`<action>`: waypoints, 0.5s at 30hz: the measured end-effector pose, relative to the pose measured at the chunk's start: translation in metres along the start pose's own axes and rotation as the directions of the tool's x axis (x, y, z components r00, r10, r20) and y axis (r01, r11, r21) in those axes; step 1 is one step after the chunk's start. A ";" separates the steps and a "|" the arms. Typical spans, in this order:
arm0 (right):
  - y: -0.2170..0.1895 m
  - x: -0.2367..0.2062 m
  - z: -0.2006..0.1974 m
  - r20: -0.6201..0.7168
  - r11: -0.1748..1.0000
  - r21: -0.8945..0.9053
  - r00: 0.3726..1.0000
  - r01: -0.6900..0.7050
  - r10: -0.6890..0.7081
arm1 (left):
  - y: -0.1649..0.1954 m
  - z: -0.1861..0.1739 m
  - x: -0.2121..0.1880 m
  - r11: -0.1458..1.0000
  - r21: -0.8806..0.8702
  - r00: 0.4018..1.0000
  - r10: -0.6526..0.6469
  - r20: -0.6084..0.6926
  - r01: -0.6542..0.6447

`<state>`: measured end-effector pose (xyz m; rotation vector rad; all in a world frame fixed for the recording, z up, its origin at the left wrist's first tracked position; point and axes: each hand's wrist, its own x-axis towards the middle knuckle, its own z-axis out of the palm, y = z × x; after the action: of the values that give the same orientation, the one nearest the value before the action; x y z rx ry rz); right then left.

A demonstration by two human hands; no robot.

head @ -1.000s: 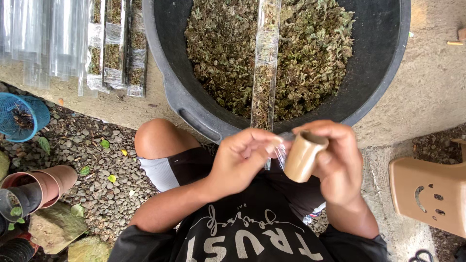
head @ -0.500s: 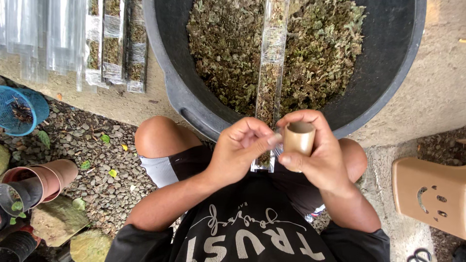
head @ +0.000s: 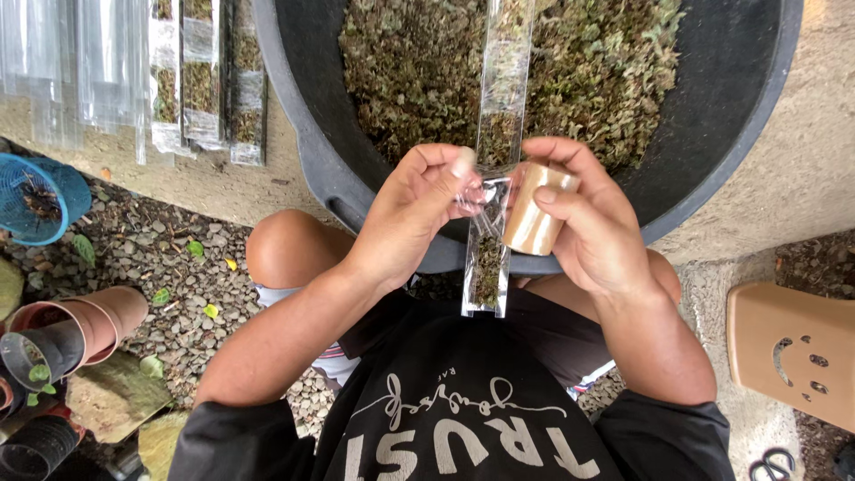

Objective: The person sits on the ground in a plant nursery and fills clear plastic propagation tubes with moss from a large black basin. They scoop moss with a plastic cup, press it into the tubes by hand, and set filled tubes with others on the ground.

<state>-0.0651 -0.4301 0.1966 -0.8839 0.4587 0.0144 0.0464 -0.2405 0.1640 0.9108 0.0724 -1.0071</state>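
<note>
A: Item 1?
B: Long clear bag [head: 495, 169], partly filled with dried leaf bits, hanging upright over the black tub [head: 303, 151]; its lower end sits just above the lap.

A: Left hand [head: 414, 214]?
B: Fingers curled, thumb and forefinger pinched on the bag at mid-length.

A: Right hand [head: 588, 232]?
B: Wrapped around a roll of brown tape [head: 534, 209], fingers closed on it, just beside the bag. A clear strip seems to run from roll to bag, though glare blurs it.

A: Surroundings?
B: Tub holds loose dried leaves [head: 419, 71]. Filled bags [head: 205, 80] lie left of it on concrete. Blue basket [head: 40, 196], clay pots [head: 80, 321] on gravel. Brown stool [head: 793, 352] at right.
</note>
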 end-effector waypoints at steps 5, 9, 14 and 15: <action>0.000 0.000 -0.001 0.065 0.974 -0.194 0.993 0.114 -0.103 | -0.002 -0.004 0.000 0.964 0.177 0.975 0.174 0.136 -0.197; 0.004 0.001 -0.011 -0.029 0.927 -0.355 0.989 0.124 -0.144 | 0.006 -0.018 0.008 0.865 0.404 0.953 0.247 0.173 -0.297; 0.012 0.009 -0.026 -0.084 0.924 -0.361 0.982 0.127 -0.167 | 0.015 -0.025 0.016 0.756 0.591 0.960 0.211 0.186 -0.281; 0.013 0.011 -0.029 -0.099 0.926 -0.359 0.981 0.119 -0.165 | 0.015 -0.025 0.016 0.739 0.614 0.961 0.198 0.195 -0.277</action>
<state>-0.0691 -0.4454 0.1666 -1.2754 0.5191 -0.0968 0.0755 -0.2315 0.1507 1.4389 -0.5134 -0.8436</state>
